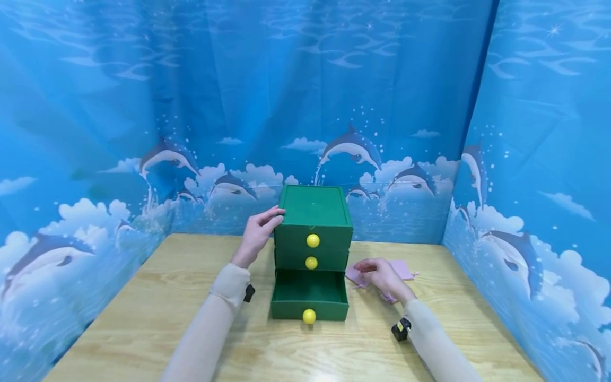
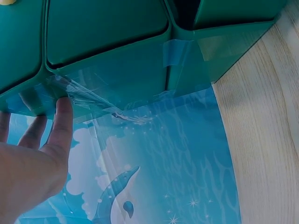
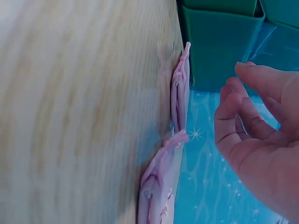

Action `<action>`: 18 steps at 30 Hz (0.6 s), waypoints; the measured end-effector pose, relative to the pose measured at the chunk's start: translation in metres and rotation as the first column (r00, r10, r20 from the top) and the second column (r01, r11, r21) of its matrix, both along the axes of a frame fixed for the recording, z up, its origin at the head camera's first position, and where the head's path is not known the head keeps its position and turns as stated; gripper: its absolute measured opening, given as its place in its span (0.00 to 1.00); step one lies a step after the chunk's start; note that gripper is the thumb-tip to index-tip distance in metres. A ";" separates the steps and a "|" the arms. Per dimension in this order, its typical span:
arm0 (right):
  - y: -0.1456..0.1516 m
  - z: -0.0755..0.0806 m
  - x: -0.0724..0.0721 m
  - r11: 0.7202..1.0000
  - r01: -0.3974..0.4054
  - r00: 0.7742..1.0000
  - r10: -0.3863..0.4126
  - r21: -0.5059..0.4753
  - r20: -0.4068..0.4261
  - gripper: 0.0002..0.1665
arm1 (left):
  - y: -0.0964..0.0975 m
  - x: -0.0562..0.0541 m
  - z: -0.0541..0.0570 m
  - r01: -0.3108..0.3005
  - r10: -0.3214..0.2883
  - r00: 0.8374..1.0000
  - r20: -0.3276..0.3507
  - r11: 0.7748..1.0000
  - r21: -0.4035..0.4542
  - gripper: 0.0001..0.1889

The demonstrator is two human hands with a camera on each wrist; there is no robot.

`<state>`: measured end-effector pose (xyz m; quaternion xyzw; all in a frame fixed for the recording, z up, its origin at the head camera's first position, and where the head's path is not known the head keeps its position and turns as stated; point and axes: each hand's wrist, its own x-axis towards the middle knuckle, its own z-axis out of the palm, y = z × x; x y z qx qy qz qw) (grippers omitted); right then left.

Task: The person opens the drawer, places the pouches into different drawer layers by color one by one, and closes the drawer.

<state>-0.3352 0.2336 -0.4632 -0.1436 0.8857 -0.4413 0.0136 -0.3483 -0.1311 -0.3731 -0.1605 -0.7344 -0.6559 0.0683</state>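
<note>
green drawer unit point(image 1: 293, 252) on the counter point(image 1: 200, 260), bottom drawer point(image 1: 284, 311) pulled out
your left hand point(image 1: 256, 234) touches its left side, fingers relaxed; your right hand point(image 1: 382, 277), holding nothing, is near pink pouches point(image 1: 401, 268) at right.

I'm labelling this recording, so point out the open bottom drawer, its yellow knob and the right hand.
Open bottom drawer point(image 1: 286, 311): head view, left part of its front panel.
Yellow knob point(image 1: 309, 317): head view, middle of its round front.
Right hand point(image 1: 383, 276): head view, back of the hand.
</note>
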 end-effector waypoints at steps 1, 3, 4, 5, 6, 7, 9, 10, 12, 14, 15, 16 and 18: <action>0.000 0.000 -0.001 1.000 0.000 1.000 0.000 0.005 -0.003 0.15 | 0.000 0.000 0.000 -0.007 0.007 1.000 0.001 1.000 -0.002 0.20; 0.001 0.000 -0.002 1.000 0.001 1.000 -0.001 0.010 -0.004 0.15 | -0.001 0.002 -0.001 -0.012 0.012 1.000 -0.002 1.000 -0.007 0.20; 0.002 0.000 -0.003 1.000 0.001 1.000 -0.001 0.012 -0.003 0.15 | -0.002 0.002 -0.001 -0.014 0.014 1.000 -0.001 1.000 -0.009 0.20; 0.002 0.000 -0.004 1.000 0.002 1.000 -0.002 0.011 -0.002 0.15 | -0.002 0.003 -0.001 -0.016 0.016 1.000 -0.002 1.000 -0.013 0.20; 0.003 0.000 -0.005 1.000 -0.001 1.000 0.001 0.016 -0.005 0.15 | -0.002 0.004 -0.002 -0.019 0.019 1.000 -0.004 1.000 -0.018 0.20; 0.003 -0.001 -0.005 1.000 -0.005 1.000 0.005 0.018 -0.006 0.15 | -0.003 0.004 -0.002 -0.021 0.021 1.000 -0.004 1.000 -0.022 0.19; 0.003 -0.001 -0.007 1.000 -0.004 1.000 0.004 0.010 0.001 0.15 | -0.004 0.004 -0.002 -0.020 0.020 1.000 -0.012 1.000 -0.024 0.19; 0.004 -0.001 -0.007 1.000 -0.009 1.000 0.009 0.011 -0.001 0.16 | -0.004 0.004 -0.002 -0.018 0.018 1.000 -0.015 1.000 -0.024 0.20; 0.004 -0.002 -0.009 1.000 -0.015 1.000 0.015 0.006 -0.003 0.16 | -0.004 0.004 -0.003 -0.017 0.016 1.000 -0.020 1.000 -0.026 0.20; 0.004 -0.001 -0.010 1.000 -0.014 1.000 0.014 -0.002 -0.002 0.16 | -0.003 0.003 -0.003 -0.008 0.008 1.000 -0.026 1.000 -0.023 0.20; 0.005 -0.001 -0.010 1.000 -0.013 1.000 0.013 -0.003 -0.003 0.16 | -0.003 0.002 -0.002 -0.007 0.007 1.000 -0.025 1.000 -0.023 0.21; 0.005 -0.001 -0.010 1.000 -0.009 1.000 0.009 -0.003 -0.002 0.16 | -0.002 0.005 0.001 0.001 -0.002 1.000 -0.021 1.000 -0.022 0.21; 0.006 0.000 -0.010 1.000 0.003 1.000 -0.003 -0.006 0.006 0.15 | -0.002 0.005 0.001 0.010 -0.011 1.000 -0.023 1.000 -0.019 0.21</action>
